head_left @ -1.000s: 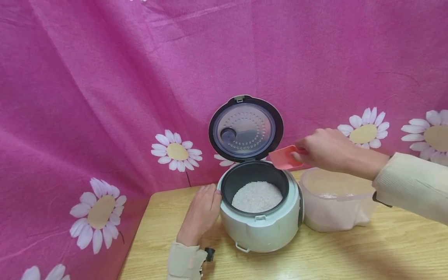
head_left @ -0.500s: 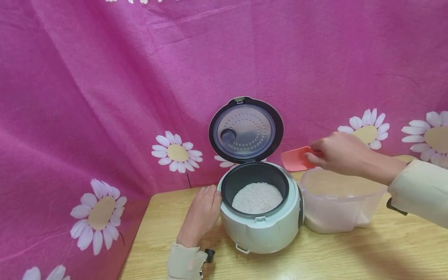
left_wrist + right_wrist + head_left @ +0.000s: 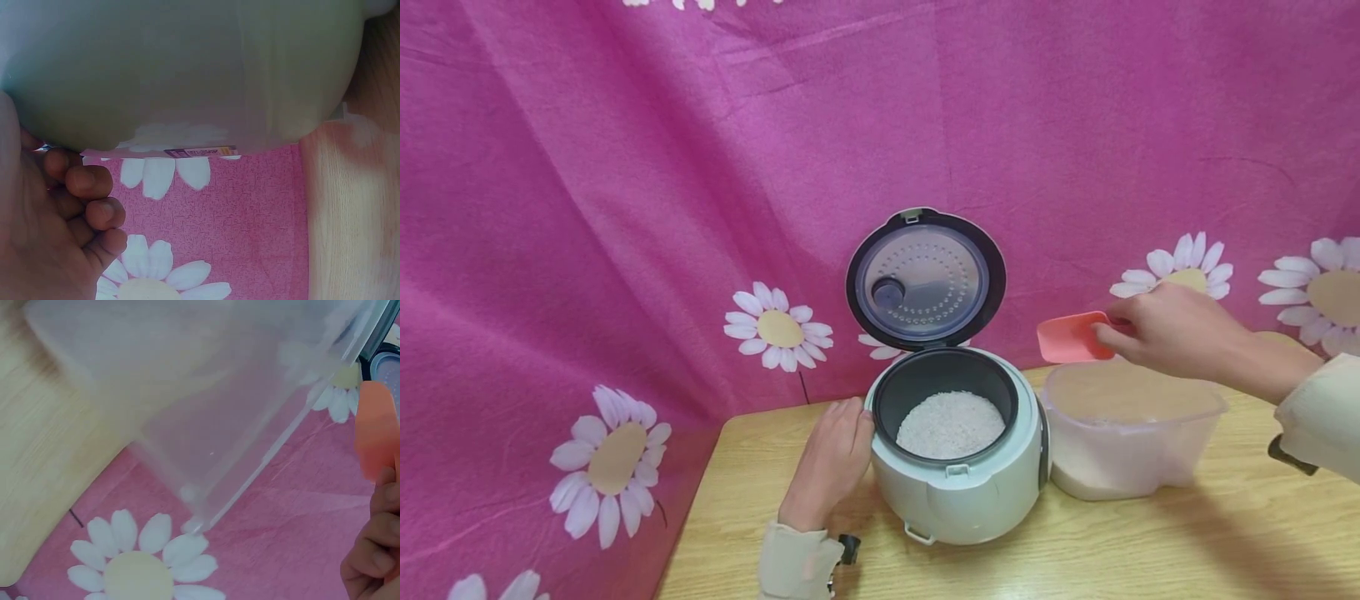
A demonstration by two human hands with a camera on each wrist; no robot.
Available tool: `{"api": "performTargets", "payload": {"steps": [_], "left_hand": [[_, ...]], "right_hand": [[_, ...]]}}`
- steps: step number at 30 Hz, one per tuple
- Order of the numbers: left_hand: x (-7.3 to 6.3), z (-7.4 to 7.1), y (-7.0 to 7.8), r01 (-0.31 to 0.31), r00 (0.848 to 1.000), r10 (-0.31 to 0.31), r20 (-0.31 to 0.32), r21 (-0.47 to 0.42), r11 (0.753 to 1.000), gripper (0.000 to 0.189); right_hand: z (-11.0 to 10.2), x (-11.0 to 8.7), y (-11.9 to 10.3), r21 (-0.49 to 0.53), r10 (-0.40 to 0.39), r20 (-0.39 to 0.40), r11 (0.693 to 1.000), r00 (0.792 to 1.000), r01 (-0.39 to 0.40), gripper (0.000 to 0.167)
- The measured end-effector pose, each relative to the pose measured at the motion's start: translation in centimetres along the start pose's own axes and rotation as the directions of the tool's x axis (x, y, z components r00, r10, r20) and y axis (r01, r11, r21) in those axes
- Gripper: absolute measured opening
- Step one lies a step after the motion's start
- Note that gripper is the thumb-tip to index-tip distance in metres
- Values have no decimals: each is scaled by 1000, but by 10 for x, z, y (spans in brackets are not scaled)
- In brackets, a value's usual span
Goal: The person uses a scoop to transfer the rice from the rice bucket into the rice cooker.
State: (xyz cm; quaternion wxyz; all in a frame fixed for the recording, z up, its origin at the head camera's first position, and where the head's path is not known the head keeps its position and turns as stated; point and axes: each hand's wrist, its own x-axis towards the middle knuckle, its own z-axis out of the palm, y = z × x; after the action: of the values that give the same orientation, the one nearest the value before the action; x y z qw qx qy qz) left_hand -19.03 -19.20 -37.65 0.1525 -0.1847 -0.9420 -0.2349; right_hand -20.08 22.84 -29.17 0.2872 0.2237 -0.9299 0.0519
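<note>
My right hand (image 3: 1172, 329) grips the handle of a coral-coloured rice scoop (image 3: 1073, 337), held above the left back part of a clear plastic rice bin (image 3: 1120, 454). Pale rice lies low in the bin. In the right wrist view the curled fingers (image 3: 374, 556) wrap the handle and the scoop's blade (image 3: 377, 428) points up. A pale green rice cooker (image 3: 962, 500) stands left of the bin, lid (image 3: 925, 279) raised, with white rice (image 3: 951, 425) in its dark pot. My left hand (image 3: 831, 458) rests against the cooker's left side near the rim, its fingers loosely bent in the left wrist view.
The cooker and bin stand close together on a light wooden table (image 3: 745, 492). Right behind it hangs a magenta cloth (image 3: 775, 167) printed with white daisies, which also runs down the left side. The raised lid stands just in front of the cloth.
My right hand has moved to the right with the scoop, from the cooker's right back rim to above the bin. The left hand and cooker have stayed in place.
</note>
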Motion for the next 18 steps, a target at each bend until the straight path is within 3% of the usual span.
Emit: {"api": "performTargets", "payload": {"steps": [9,18], "left_hand": [[0,1,-1,-3,1000,3,-8,5,1000,19],[0,1,-1,-1,1000,1,5,-4,1000,18]], "right_hand": [[1,-15,15,-15,27,10,1000,1000,-27,42],[2,-25,21,-45,55,77,998,995,-52,43]]}}
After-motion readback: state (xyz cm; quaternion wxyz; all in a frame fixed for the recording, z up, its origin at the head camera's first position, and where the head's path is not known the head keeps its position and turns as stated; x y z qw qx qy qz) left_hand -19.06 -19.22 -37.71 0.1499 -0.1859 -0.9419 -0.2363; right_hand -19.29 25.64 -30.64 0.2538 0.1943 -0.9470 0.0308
